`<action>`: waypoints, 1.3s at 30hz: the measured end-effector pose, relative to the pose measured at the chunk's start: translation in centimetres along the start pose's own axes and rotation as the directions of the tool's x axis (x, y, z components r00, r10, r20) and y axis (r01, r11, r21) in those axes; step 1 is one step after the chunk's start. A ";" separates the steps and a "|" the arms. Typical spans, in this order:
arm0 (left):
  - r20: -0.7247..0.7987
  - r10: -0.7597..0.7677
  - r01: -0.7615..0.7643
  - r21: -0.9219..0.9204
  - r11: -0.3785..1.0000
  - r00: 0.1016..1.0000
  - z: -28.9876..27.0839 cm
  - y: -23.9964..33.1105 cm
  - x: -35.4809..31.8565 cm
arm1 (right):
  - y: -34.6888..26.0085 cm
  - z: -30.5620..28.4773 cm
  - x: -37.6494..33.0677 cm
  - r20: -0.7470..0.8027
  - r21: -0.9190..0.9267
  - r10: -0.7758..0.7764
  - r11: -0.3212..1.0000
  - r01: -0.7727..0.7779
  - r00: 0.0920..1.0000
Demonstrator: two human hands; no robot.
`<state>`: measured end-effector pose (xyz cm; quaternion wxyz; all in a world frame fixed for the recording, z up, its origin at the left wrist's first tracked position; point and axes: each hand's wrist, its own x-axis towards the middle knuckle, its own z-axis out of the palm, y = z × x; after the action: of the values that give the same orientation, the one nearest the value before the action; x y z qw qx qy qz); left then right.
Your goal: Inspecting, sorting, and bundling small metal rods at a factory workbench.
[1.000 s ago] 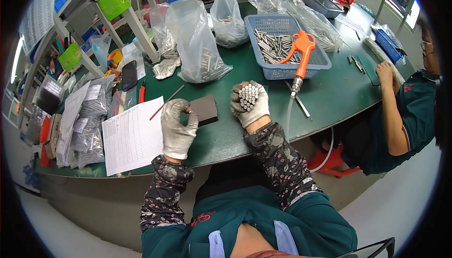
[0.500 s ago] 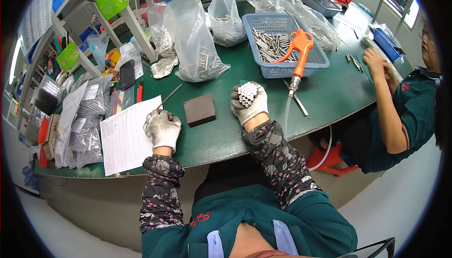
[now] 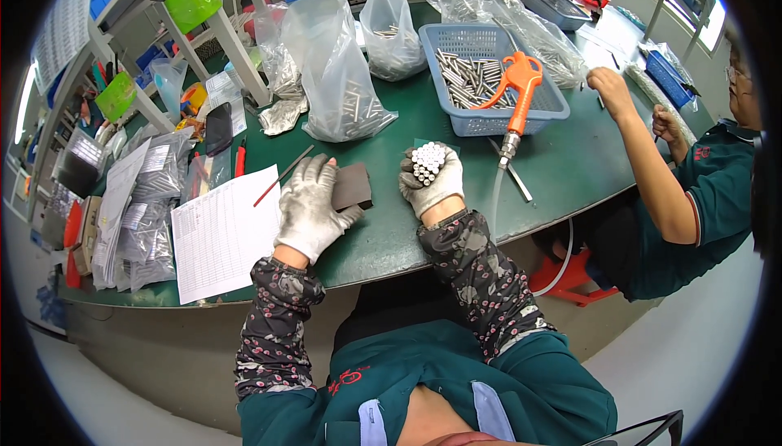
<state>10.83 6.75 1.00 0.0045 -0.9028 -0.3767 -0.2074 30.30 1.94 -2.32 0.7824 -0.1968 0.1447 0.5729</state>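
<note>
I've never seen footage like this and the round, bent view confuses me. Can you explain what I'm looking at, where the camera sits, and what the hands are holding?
The camera sits on a person's head and looks down; its fisheye lens bends straight edges. Both gloved hands are that person's own. The left hand rests on a dark flat block on the green table. The right hand grips a bundle of small metal rods, ends up. Nearby lie a printed sheet, a blue basket of rods with an orange air gun, and clear bags. On the right a co-worker works.
</note>
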 end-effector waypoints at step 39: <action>0.127 0.175 -0.154 -0.163 0.975 0.976 3.0 0.1 0.3 | 0.8 3.1 -0.1 0.607 -0.794 -0.329 -0.212 0.570 0.723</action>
<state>12.20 7.35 -1.56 -0.0739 -0.9410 -0.2830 -0.1704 29.51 3.53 0.38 0.5705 -0.6640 -0.4444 0.1902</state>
